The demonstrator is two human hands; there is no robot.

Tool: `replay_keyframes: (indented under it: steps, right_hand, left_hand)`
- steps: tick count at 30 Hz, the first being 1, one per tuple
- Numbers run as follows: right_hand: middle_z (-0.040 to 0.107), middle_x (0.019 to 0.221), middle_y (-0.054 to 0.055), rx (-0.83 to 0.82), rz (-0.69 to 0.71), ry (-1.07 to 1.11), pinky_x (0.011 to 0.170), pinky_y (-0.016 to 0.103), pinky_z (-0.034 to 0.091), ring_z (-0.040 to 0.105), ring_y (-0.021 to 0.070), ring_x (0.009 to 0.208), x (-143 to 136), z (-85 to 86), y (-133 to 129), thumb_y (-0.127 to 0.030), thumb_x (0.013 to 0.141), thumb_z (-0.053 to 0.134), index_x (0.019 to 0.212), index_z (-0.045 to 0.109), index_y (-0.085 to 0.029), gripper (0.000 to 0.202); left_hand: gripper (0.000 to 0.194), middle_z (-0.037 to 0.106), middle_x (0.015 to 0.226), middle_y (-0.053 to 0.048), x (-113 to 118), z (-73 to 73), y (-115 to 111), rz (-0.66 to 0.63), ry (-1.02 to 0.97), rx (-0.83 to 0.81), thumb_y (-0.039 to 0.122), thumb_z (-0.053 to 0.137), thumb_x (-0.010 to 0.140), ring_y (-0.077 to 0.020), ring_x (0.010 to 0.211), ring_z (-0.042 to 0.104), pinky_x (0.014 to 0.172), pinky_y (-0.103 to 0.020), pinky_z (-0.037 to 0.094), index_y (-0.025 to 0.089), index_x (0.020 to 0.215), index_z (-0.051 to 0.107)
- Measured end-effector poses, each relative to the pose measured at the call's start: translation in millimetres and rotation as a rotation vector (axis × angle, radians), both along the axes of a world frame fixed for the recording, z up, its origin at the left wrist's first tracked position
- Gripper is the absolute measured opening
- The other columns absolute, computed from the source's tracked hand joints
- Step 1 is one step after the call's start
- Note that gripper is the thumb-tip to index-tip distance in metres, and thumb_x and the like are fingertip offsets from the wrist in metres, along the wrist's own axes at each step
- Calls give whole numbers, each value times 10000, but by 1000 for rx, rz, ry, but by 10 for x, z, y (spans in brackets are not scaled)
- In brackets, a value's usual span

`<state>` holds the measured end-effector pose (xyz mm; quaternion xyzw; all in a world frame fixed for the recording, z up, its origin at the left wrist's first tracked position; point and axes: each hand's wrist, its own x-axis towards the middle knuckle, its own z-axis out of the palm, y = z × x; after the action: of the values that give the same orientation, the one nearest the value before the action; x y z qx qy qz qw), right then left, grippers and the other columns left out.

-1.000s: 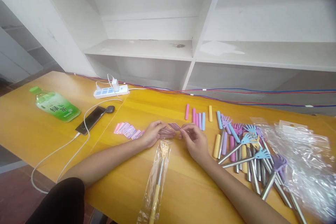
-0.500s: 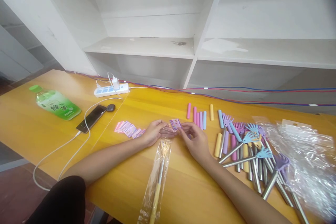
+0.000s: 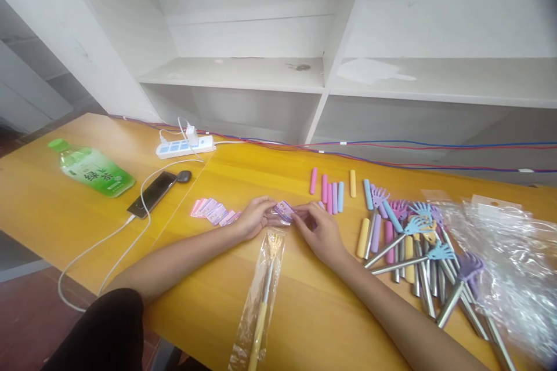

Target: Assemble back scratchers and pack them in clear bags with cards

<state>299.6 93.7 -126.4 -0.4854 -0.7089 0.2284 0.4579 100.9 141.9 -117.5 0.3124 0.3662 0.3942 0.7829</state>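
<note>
A small purple printed card (image 3: 284, 212) is between my two hands. My right hand (image 3: 321, 231) pinches its right edge with thumb and forefinger. My left hand (image 3: 255, 219) is closed at the card's left side, at the top of a clear plastic bag (image 3: 275, 278); its exact grip is partly hidden. Inside the bag lies a back scratcher (image 3: 265, 295) with a yellow claw, a metal rod and a yellow handle. Whether the card's lower edge is within the bag's mouth, I cannot tell. Left of my left hand, several pink and purple cards (image 3: 213, 211) lie fanned out.
Back scratchers (image 3: 418, 226) in several colours are piled at right, beside clear bags (image 3: 513, 266). Coloured handle sleeves (image 3: 335, 197) lie behind my right hand. At left are a green bottle (image 3: 96, 171), a phone (image 3: 152, 194) with a cable and a power strip (image 3: 185, 146).
The card has shifted slightly left and down, toward my left hand, and tilted. My right hand has followed it left. The bagged back scratcher lies about where it was.
</note>
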Motion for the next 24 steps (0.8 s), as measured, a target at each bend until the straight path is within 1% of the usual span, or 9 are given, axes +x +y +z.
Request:
replay_keyframes:
  steps: [4, 6, 9, 12, 17, 21, 24]
  right_hand:
    - [658, 887, 63, 38, 38, -51, 671, 353, 521, 596, 196, 755, 8, -5, 3, -383, 1042, 542, 1099, 716, -240, 232]
    - [647, 899, 63, 44, 53, -71, 703, 366, 522, 600, 201, 773, 11, -8, 1, -358, 1045, 534, 1115, 713, -248, 221]
    - [632, 933, 62, 48, 87, -93, 749, 375, 529, 612, 202, 809, 13, -5, -5, -320, 1050, 524, 1156, 706, -264, 219]
    - [604, 974, 66, 64, 128, -124, 742, 368, 544, 604, 195, 835, 14, -11, -15, -283, 1053, 509, 1212, 697, -282, 246]
    - [527, 1098, 102, 69, 189, -191, 772, 390, 595, 596, 226, 986, 12, -52, -44, -274, 1028, 544, 1308, 669, -309, 309]
    - [503, 1249, 125, 30, 194, -200, 824, 400, 605, 607, 204, 981, 16, -57, -50, -293, 1030, 553, 1273, 669, -286, 270]
    - [550, 1287, 119, 16, 194, -195, 837, 400, 593, 624, 217, 1032, 13, -54, -35, -310, 1050, 521, 1243, 663, -289, 241]
  left_hand:
    - [245, 742, 849, -102, -6, -14, 0, -4, 30, 26, 281, 777, 847, -223, 808, 752, 789, -406, 644, 140, 822, 578]
    - [269, 731, 841, -97, -11, -26, 0, -6, 51, 40, 306, 791, 836, -215, 803, 740, 767, -383, 636, 142, 819, 579]
    - [317, 719, 840, -82, -11, -34, -6, -11, 62, 56, 344, 831, 793, -205, 805, 728, 759, -346, 615, 144, 822, 587]
    - [355, 713, 857, -67, 2, -37, -15, 11, 55, 75, 368, 863, 754, -179, 795, 713, 759, -299, 581, 142, 810, 595]
    - [358, 692, 797, -39, 21, -40, -23, 56, 64, 101, 374, 864, 753, -145, 725, 675, 694, -244, 516, 153, 790, 585]
    - [392, 679, 805, -32, 17, -30, -22, 30, 74, 130, 411, 880, 745, -129, 730, 653, 685, -226, 494, 150, 790, 590]
    - [431, 668, 839, -28, 8, -32, -19, -34, 65, 183, 455, 897, 730, -122, 770, 646, 728, -225, 503, 142, 813, 613]
